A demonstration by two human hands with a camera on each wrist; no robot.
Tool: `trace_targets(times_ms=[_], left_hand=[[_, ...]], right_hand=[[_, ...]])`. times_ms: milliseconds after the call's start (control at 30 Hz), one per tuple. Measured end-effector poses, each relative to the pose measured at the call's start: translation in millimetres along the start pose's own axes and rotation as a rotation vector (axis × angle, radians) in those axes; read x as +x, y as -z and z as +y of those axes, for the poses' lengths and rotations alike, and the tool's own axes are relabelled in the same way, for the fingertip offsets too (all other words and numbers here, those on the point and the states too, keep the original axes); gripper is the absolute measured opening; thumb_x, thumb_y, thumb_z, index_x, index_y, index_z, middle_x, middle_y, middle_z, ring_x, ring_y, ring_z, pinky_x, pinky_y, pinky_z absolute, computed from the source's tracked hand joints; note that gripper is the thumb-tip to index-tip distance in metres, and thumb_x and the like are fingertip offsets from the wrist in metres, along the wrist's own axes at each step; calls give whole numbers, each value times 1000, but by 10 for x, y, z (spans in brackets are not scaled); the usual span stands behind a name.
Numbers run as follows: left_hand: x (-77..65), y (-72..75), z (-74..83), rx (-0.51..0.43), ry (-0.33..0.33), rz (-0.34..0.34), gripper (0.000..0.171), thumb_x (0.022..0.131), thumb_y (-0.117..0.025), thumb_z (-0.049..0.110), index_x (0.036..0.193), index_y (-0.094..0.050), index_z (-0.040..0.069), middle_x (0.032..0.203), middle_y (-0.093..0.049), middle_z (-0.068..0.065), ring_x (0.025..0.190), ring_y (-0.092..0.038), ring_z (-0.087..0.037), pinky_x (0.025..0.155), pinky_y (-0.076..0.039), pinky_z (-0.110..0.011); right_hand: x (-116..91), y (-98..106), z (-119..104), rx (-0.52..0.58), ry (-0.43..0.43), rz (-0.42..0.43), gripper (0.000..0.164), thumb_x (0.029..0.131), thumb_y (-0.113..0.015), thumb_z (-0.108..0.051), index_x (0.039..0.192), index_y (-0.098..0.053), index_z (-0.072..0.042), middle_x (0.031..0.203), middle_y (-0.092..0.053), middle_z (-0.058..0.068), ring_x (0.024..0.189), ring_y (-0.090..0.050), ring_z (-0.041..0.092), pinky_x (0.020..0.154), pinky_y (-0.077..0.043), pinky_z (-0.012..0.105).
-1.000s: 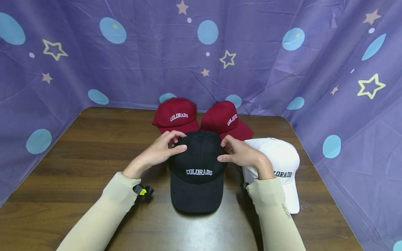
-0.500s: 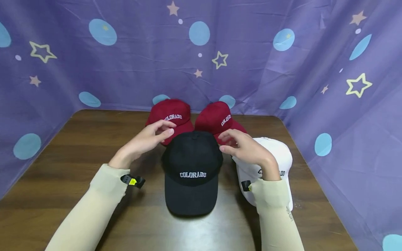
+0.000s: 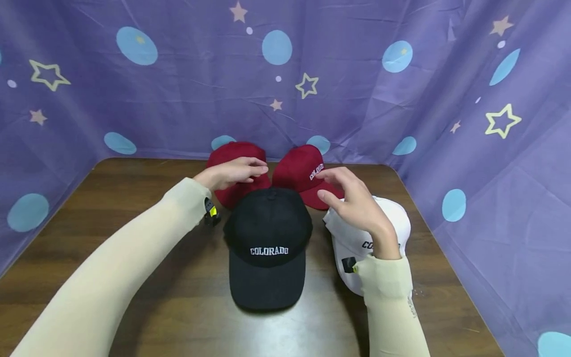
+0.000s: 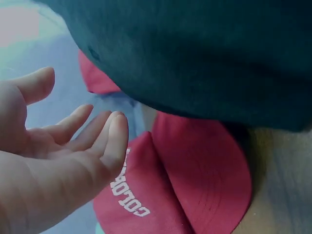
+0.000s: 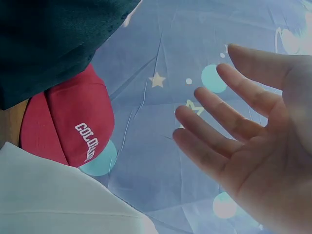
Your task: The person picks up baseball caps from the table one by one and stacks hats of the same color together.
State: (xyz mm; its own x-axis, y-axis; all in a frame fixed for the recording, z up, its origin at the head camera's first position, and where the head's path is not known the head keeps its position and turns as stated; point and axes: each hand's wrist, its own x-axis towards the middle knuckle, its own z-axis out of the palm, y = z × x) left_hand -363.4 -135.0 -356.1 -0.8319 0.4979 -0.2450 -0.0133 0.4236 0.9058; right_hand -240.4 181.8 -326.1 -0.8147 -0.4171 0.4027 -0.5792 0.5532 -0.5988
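Observation:
My left hand hovers over the left red cap in the head view, fingers relaxed and holding nothing; it hides the cap's lettering there. In the left wrist view that red cap shows its brim and white lettering below the fingers. My right hand is raised above the white cap, fingers spread and gripping nothing. A black cap lettered COLORADO sits on the table between my forearms, brim toward me. Behind it, the right red cap is partly covered by my right fingertips.
The caps stand on a brown wooden table. A purple curtain with stars and blue ovals rises along the table's back and sides. The black cap's crown overlaps the red caps' brims in the head view.
Both hands have left the black cap's crown. The left hand has moved back over the left red cap; the right has lifted and opened out. The head view has shifted slightly.

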Motion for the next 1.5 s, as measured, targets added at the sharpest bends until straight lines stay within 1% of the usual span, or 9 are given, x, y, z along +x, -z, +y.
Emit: trace_targets(times_ms=[300,633,733,833,900,1000,1200,1333,1500], left_hand=[[262,62,-10,-123,111,-128,62,97,-55,22,147,-23,2,150,-24,-18,137,-22,-36,108,-28,-48],[398,-47,82,-131,175,-203,59,99,-54,21,145,-24,1,138,-42,-17,126,-41,-31,106,-33,-44],[403,-120,95,-51,184,-248,52,97,-57,24,139,-36,1,127,-51,-13,116,-49,-27,102,-39,-39],[403,-200,111,32,165,-285,33,95,-61,26,116,-52,2,99,-56,-8,94,-55,-21,87,-46,-32],[402,-239,131,54,131,-282,25,94,-62,25,100,-52,3,85,-53,-7,84,-54,-20,78,-46,-31],[405,-267,182,34,62,-220,21,94,-62,20,92,-48,5,80,-48,-8,80,-53,-22,77,-46,-33],[380,-247,379,87,-134,-8,15,98,-55,14,105,-47,5,95,-50,-13,87,-53,-27,83,-49,-44],[303,-185,533,249,-277,174,13,99,-55,16,109,-52,9,102,-61,-9,88,-60,-23,79,-52,-39],[158,-45,676,494,-424,400,14,97,-58,22,110,-60,17,95,-66,0,83,-58,-15,77,-45,-34]], right_hand=[[24,0,7,29,53,59,38,87,-70,-17,122,-57,-23,121,-53,-4,106,-50,8,91,-45,37],[-4,33,19,41,39,73,38,86,-71,-19,121,-58,-20,121,-53,-7,107,-49,7,91,-46,36],[-15,37,25,41,28,72,37,86,-71,-20,121,-58,-20,120,-53,-7,106,-49,7,90,-46,37],[-24,40,32,35,16,71,36,86,-71,-21,120,-59,-20,118,-52,-11,105,-49,7,89,-46,37],[-24,40,36,28,25,71,35,87,-71,-21,120,-59,-20,118,-51,-12,105,-49,7,89,-46,37],[-15,37,38,23,43,73,34,87,-70,-21,119,-59,-22,119,-51,-14,105,-48,6,89,-46,36],[-10,40,30,48,43,63,33,87,-71,-19,118,-60,-26,120,-52,-12,107,-48,7,87,-48,36],[-5,35,28,67,49,62,32,87,-71,-19,117,-60,-26,118,-53,-10,107,-49,7,91,-46,36],[-1,29,34,56,72,71,30,88,-70,-17,116,-61,-25,116,-55,-8,107,-50,8,94,-44,37]])
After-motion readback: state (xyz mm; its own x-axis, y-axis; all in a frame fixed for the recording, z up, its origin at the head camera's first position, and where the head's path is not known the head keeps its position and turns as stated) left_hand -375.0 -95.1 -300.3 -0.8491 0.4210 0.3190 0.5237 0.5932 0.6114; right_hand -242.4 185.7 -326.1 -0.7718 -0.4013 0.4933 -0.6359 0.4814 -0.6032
